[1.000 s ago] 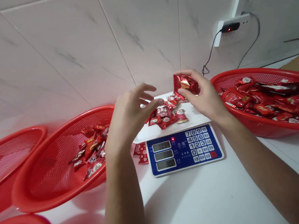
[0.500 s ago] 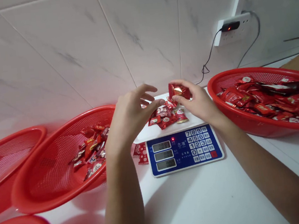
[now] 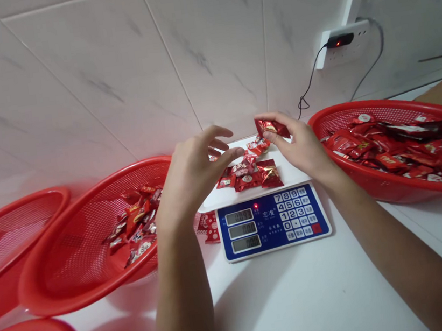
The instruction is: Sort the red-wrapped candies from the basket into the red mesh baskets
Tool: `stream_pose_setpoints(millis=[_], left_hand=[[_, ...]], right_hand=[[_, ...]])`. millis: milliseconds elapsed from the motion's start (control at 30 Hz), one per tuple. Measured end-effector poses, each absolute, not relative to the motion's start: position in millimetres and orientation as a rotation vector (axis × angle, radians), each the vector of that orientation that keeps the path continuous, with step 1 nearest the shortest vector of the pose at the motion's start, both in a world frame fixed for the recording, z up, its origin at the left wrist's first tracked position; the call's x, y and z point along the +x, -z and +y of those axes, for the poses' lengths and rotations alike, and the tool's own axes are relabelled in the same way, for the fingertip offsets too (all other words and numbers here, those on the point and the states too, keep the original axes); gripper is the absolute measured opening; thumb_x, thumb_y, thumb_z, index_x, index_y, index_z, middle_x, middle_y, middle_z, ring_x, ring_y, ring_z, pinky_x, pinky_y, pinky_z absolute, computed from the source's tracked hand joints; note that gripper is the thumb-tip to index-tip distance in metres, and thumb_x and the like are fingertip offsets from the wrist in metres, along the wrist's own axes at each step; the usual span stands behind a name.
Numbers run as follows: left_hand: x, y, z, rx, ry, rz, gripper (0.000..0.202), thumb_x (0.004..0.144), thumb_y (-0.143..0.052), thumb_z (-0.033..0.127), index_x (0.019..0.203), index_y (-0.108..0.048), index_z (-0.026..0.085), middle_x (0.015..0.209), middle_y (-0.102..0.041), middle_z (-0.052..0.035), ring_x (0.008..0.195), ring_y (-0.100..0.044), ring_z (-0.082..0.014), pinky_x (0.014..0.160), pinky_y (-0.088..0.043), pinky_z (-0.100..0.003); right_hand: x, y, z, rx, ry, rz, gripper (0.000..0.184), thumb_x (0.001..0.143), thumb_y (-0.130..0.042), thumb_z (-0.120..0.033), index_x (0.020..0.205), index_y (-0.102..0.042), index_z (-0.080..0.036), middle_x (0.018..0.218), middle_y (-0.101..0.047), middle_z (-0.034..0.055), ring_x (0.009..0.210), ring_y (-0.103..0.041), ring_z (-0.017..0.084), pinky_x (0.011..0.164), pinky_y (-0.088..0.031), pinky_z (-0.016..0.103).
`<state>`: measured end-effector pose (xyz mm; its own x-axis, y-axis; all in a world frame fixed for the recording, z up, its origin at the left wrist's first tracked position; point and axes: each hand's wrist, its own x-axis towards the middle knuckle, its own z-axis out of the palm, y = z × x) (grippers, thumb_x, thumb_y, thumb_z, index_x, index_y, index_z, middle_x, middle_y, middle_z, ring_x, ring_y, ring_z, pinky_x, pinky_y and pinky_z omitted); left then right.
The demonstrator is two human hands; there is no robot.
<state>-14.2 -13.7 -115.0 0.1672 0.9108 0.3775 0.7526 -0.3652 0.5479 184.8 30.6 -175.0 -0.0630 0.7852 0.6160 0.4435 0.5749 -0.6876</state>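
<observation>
A digital scale point(image 3: 273, 224) with a blue keypad panel stands before me, its white tray point(image 3: 291, 176) bearing several red wrapped candies point(image 3: 247, 178). One candy with a gold patch point(image 3: 270, 173) lies at the pile's right front. My right hand point(image 3: 295, 142) is closed on a shiny red wrapped candy point(image 3: 272, 127), held above the tray's back right part. Over the tray's left side, my left hand point(image 3: 200, 163) is open, thumb and fingers apart, with nothing visible in it. It hides part of the tray and pile.
Red mesh baskets flank the scale: one of candies point(image 3: 404, 195) at right, another point(image 3: 96, 298) at left, with more baskets point(image 3: 10, 207) beyond and at front left. Red packets point(image 3: 211, 227) lie by the scale. A thin cable point(image 3: 315, 63) hangs from the wall socket point(image 3: 346, 51).
A gold-patched red candy now lies at the pile's right front. My right hand has shifted slightly right, still holding a candy. The scale's top reading has changed; my left hand has hardly moved.
</observation>
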Motion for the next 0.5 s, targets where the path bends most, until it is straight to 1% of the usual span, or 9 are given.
stream_pose_setpoints(millis=[67,167,233,267,333,400,433,467,500], left_hand=[[-14,115,-14,2.210,-0.976,1.605,0.023,0.085,-0.075,0.028,0.107,-0.071,0.025,0.095,-0.077,-0.0018,0.086,-0.071,-0.0192,0.070,-0.051,-0.029],[-14,115,-14,2.216,-0.976,1.604,0.023,0.085,-0.076,0.028,0.107,-0.071,0.025,0.095,-0.077,-0.0020,0.086,-0.071,-0.0191,0.071,-0.052,-0.030],[-16,114,-16,2.221,-0.983,1.604,0.023,0.085,-0.076,0.028,0.107,-0.071,0.025,0.094,-0.077,-0.0018,0.085,-0.071,-0.0189,0.071,-0.051,-0.029],[-17,113,-16,2.221,-0.990,1.603,0.023,0.085,-0.076,0.028,0.107,-0.071,0.025,0.093,-0.077,-0.0015,0.084,-0.071,-0.0186,0.070,-0.051,-0.029],[-21,111,-18,2.223,-1.008,1.598,0.024,0.086,-0.075,0.030,0.108,-0.071,0.025,0.093,-0.077,-0.0008,0.084,-0.071,-0.0180,0.070,-0.052,-0.028],[-25,109,-21,2.226,-1.020,1.598,0.024,0.086,-0.074,0.031,0.109,-0.070,0.026,0.095,-0.077,-0.0001,0.087,-0.072,-0.0174,0.070,-0.052,-0.027],[-26,108,-23,2.230,-1.029,1.596,0.024,0.086,-0.074,0.032,0.110,-0.070,0.026,0.096,-0.077,0.0003,0.088,-0.072,-0.0171,0.070,-0.052,-0.026],[-27,107,-25,2.236,-1.043,1.590,0.025,0.086,-0.074,0.032,0.109,-0.070,0.026,0.096,-0.077,0.0007,0.090,-0.071,-0.0170,0.070,-0.052,-0.025],[-27,105,-28,2.244,-1.062,1.578,0.025,0.086,-0.074,0.033,0.109,-0.071,0.026,0.096,-0.077,0.0011,0.090,-0.071,-0.0168,0.071,-0.052,-0.025]], right_hand=[[183,182,34,-1.084,-0.433,-1.762,0.038,0.093,-0.056,-0.020,0.129,-0.063,-0.026,0.133,-0.065,0.0032,0.123,-0.060,0.023,0.109,-0.045,0.046],[179,185,32,-1.197,-0.537,-1.915,0.048,0.096,-0.058,-0.035,0.142,-0.054,-0.027,0.150,-0.051,0.0062,0.142,-0.043,0.026,0.118,-0.031,0.053],[182,178,26,-1.193,-0.508,-1.953,0.052,0.097,-0.055,-0.040,0.147,-0.050,-0.026,0.155,-0.044,0.0057,0.146,-0.037,0.025,0.120,-0.028,0.052],[189,172,21,-1.180,-0.449,-1.948,0.050,0.098,-0.052,-0.038,0.147,-0.050,-0.026,0.155,-0.045,0.0051,0.145,-0.038,0.024,0.119,-0.030,0.050],[214,159,14,-1.245,-0.296,-1.950,0.044,0.099,-0.048,-0.032,0.142,-0.055,-0.026,0.148,-0.054,0.0048,0.137,-0.049,0.024,0.114,-0.038,0.047],[257,152,11,-1.537,-0.166,-2.015,0.039,0.097,-0.046,-0.028,0.131,-0.064,-0.025,0.133,-0.065,0.0073,0.123,-0.060,0.027,0.103,-0.046,0.047],[282,152,11,-1.763,-0.114,-2.056,0.038,0.096,-0.048,-0.027,0.128,-0.067,-0.024,0.130,-0.066,0.0092,0.118,-0.063,0.029,0.098,-0.049,0.045],[309,155,11,-1.999,-0.040,-2.070,0.039,0.093,-0.054,-0.029,0.129,-0.067,-0.021,0.131,-0.066,0.0127,0.117,-0.063,0.032,0.094,-0.050,0.044],[334,160,11,-2.185,0.016,-2.092,0.048,0.087,-0.064,-0.031,0.133,-0.065,-0.016,0.131,-0.064,0.0176,0.116,-0.063,0.035,0.091,-0.051,0.043]])
